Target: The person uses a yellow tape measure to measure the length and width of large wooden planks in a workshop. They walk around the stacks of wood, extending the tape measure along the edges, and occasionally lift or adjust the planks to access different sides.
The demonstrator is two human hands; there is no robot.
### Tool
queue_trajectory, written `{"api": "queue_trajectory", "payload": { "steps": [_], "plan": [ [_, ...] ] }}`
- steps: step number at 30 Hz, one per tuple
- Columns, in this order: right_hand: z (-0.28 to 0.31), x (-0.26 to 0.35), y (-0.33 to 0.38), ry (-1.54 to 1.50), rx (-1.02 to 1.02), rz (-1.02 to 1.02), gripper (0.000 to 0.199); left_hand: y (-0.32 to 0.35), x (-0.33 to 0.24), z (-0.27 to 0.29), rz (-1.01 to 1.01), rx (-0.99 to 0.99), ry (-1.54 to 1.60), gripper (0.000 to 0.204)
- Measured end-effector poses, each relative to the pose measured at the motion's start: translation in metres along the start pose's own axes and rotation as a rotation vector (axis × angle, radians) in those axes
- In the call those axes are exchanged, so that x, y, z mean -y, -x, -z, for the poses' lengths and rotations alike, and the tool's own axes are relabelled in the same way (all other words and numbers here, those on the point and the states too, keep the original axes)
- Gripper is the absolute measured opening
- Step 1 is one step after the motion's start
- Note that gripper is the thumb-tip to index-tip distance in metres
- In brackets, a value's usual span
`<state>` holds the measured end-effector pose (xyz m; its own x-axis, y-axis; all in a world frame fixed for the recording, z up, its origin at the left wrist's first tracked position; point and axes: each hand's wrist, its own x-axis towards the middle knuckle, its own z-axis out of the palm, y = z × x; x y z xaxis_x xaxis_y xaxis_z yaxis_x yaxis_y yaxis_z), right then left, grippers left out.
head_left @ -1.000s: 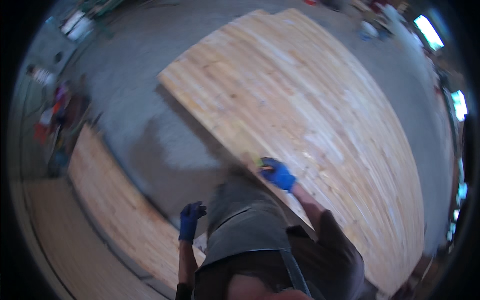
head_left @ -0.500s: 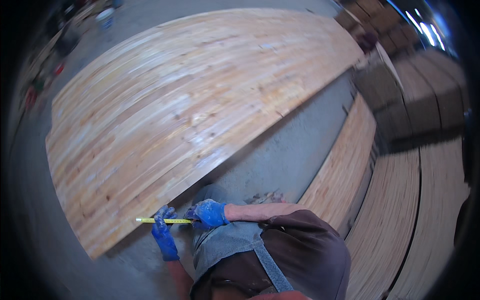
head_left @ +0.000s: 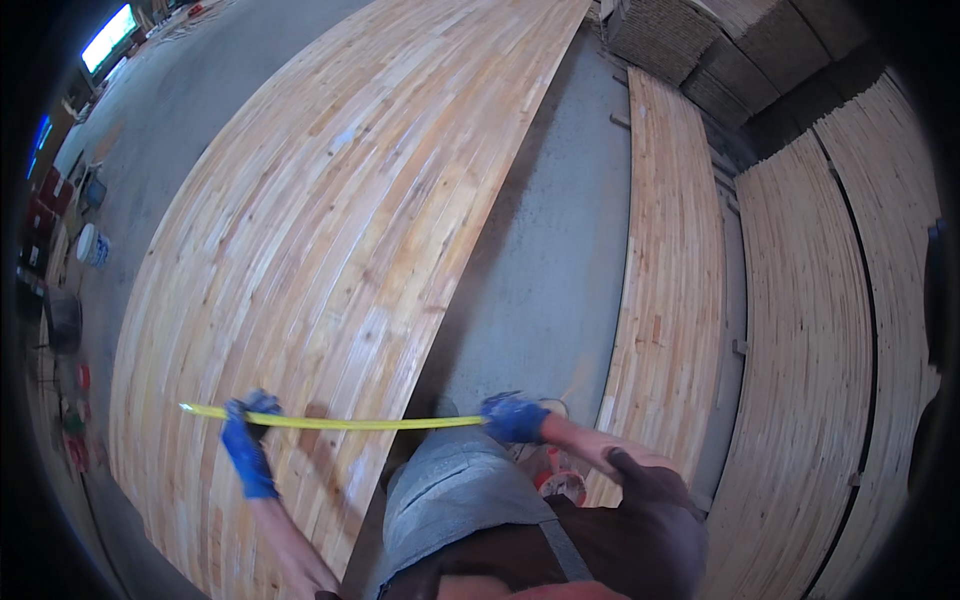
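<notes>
A yellow tape measure (head_left: 350,424) is drawn out between my two blue-gloved hands. My left hand (head_left: 250,440) pinches the blade a little short of its free end, over the large wooden panel (head_left: 330,230). Beyond the panel's right edge, my right hand (head_left: 513,417) is closed at the blade's other end; the tape's case is hidden in it. The blade crosses the panel's near right edge, slightly bowed. Whether it touches the wood, I cannot tell.
A narrow wooden panel (head_left: 670,270) lies right of the grey floor strip (head_left: 545,250). Tall board stacks (head_left: 810,350) stand farther right, with more stacks (head_left: 660,40) behind. Near my right forearm sits a red and white container (head_left: 562,485). A white bucket (head_left: 93,245) stands far left.
My hands have moved apart, the left one leftward over the panel and the right one rightward. Much more blade now shows between them. My view has turned, so the panel appears more upright.
</notes>
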<state>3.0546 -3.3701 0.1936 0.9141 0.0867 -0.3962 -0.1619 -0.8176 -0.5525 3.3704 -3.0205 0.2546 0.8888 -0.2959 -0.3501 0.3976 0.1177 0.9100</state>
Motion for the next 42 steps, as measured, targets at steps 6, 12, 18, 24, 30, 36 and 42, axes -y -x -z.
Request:
{"api": "queue_trajectory", "payload": {
  "steps": [6, 12, 18, 24, 30, 36, 42],
  "plan": [
    [0.075, -0.133, 0.03, 0.014, -0.273, -0.187, 0.023, -0.15, -0.031, -0.145, 0.003, 0.107, -0.297, 0.055],
    [0.167, -0.279, -0.007, -0.037, -0.426, -0.192, 0.03, -0.217, 0.052, -0.335, 0.059, 0.508, -0.312, 0.044],
    [0.335, -0.405, -0.036, -0.045, -0.47, -0.317, 0.031, -0.251, 0.096, -0.466, 0.18, 0.538, -0.359, 0.045],
    [0.503, -0.526, -0.163, 0.0, -0.375, -0.339, 0.025, -0.285, 0.109, -0.558, 0.359, 0.243, -0.157, 0.041],
    [0.605, -0.656, -0.297, -0.063, -0.31, -0.207, 0.029, -0.35, 0.161, -0.7, 0.364, 0.25, -0.148, 0.037],
    [0.73, -0.679, -0.412, -0.02, -0.243, -0.295, 0.03, -0.425, 0.117, -0.805, 0.282, 0.365, -0.011, 0.038],
    [0.761, -0.779, -0.486, -0.1, -0.159, -0.199, 0.029, -0.445, 0.122, -0.847, 0.261, -0.216, 0.029, 0.036]
  ]
}}
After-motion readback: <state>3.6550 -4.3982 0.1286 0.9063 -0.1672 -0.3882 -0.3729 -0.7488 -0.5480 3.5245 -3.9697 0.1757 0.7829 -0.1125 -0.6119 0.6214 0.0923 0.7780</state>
